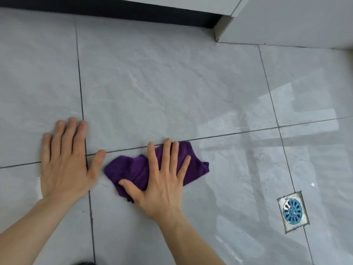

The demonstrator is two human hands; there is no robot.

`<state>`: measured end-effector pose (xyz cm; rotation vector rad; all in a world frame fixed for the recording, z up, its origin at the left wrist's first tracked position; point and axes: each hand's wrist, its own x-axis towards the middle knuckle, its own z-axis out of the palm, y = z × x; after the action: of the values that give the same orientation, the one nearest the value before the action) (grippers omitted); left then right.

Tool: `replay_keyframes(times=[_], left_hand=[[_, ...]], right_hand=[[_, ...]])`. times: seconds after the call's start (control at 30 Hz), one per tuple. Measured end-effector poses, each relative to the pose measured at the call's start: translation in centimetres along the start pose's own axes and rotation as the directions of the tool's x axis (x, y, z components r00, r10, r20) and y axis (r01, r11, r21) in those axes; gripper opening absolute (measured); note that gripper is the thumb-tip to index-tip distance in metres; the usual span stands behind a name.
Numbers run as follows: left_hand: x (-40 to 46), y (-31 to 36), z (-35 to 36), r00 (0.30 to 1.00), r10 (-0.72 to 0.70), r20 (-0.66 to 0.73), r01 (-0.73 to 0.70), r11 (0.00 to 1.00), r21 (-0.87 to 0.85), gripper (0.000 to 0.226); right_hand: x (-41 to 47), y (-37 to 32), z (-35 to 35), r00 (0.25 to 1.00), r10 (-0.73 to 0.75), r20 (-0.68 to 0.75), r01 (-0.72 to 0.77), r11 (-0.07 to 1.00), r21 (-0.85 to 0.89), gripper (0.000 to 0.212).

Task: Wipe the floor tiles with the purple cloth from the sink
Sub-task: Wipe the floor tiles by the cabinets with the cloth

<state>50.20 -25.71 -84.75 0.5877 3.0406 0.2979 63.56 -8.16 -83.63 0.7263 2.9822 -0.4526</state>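
Note:
A crumpled purple cloth [194,165] lies on the grey floor tiles [152,88], just below a grout line. My right hand [162,180] presses flat on top of it, fingers spread and pointing away from me; the cloth sticks out on both sides of the hand. My left hand [65,161] rests flat on the bare tile to the left of the cloth, fingers apart, its thumb close to the cloth's left edge but not touching it. It holds nothing.
A square floor drain with a blue grate [292,211] sits at the lower right. The tiles around it shine wet. A white cabinet with a dark toe gap [133,14] runs along the top, and a white wall corner [286,25] stands at the upper right.

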Motion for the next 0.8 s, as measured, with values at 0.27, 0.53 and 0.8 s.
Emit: replay_keyframes(times=[0.27,0.53,0.8], left_hand=[[0.0,0.1,-0.4,0.999,-0.007,0.052,0.004,0.998,0.068,0.082],[0.3,-0.2,-0.3,0.998,-0.007,0.059,0.007,1.000,0.008,0.079],[0.2,0.0,-0.6,0.999,-0.022,0.026,0.024,0.994,-0.109,0.079]], right_hand=[[3.5,2.2,-1.0,0.968,0.246,-0.055,-0.249,0.967,-0.053,0.108],[6.8,-5.6,0.7,0.972,0.227,-0.061,-0.226,0.974,0.012,0.102],[5.8,-4.3,-1.0,0.996,0.085,-0.003,-0.081,0.955,0.285,0.077]])
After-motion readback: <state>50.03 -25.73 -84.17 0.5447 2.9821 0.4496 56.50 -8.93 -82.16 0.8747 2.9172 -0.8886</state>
